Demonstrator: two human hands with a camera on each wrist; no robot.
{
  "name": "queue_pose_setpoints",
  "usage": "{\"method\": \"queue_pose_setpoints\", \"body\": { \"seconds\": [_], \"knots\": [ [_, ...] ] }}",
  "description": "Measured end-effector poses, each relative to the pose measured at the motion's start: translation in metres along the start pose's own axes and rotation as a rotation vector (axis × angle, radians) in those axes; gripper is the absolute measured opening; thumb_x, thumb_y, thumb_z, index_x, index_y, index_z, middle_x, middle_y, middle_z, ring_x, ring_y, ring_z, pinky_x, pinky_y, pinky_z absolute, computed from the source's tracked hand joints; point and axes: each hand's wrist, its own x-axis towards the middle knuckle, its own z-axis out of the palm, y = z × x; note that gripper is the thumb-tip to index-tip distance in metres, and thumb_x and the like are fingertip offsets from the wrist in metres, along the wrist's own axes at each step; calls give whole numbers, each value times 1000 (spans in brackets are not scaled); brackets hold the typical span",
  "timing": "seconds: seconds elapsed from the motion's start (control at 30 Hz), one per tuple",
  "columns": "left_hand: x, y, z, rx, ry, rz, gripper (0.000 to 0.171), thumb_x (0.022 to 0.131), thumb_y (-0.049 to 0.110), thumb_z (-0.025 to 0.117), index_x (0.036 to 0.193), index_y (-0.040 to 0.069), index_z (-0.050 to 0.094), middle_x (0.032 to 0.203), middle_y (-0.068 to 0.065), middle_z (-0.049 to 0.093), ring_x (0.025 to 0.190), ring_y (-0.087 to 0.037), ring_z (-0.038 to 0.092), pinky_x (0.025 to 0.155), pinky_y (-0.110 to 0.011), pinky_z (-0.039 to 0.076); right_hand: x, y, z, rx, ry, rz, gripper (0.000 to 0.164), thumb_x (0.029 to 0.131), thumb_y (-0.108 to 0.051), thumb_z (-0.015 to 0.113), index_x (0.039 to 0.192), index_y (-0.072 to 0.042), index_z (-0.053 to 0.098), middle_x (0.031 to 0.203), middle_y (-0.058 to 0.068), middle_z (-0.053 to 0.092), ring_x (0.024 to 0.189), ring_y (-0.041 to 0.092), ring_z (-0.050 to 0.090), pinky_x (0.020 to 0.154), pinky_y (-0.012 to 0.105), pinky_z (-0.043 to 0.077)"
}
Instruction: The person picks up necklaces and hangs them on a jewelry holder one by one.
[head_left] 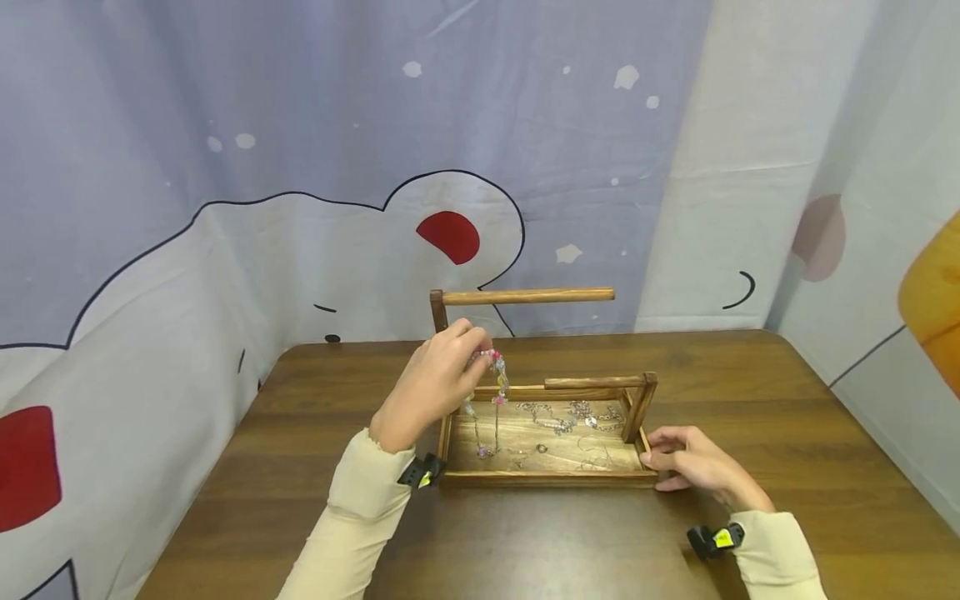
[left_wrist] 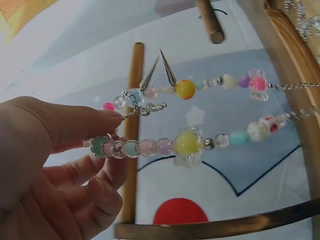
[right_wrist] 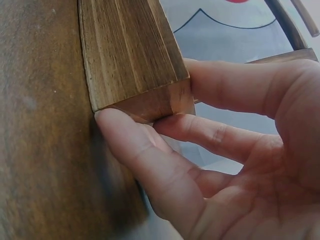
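Note:
My left hand pinches a beaded necklace between thumb and fingers, above the left end of a wooden jewelry stand. Pastel and yellow beads, silver spikes and a clasp by the thumb show in the left wrist view, on the same necklace. Its chain hangs down into the stand's tray. At the other end, my right hand grips the tray's front right corner. In the right wrist view, thumb and fingers lie around that wooden corner.
Silver chains and a small ring lie in the tray. A tall bar rises at the stand's left, a lower bar at its right. Behind the brown table hangs a patterned curtain.

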Motion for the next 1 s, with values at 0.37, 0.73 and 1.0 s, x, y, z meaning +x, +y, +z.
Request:
{"method": "queue_pose_setpoints", "body": {
  "seconds": [0.37,0.73,1.0],
  "knots": [
    [16,1,-16,-56,-41,3,3,85,4,60,85,5,63,82,-3,57,74,-14,53,66,-26,45,0,0,-1,4,6,1,52,83,-11,65,119,18,42,99,21,52,82,23,58,71,44,53],
    [36,6,-14,-78,14,-4,9,79,-1,55,76,5,60,72,-2,56,64,-12,45,58,-23,38,0,1,-1,3,-4,0,52,84,-13,65,119,17,42,100,20,54,84,23,59,72,44,53],
    [50,15,-12,-75,-42,-75,8,79,1,55,75,6,60,68,-2,53,61,-12,41,53,-23,34,0,2,0,6,-9,-1,51,84,-13,64,119,17,42,100,20,53,84,23,58,72,44,53]
  ]
}}
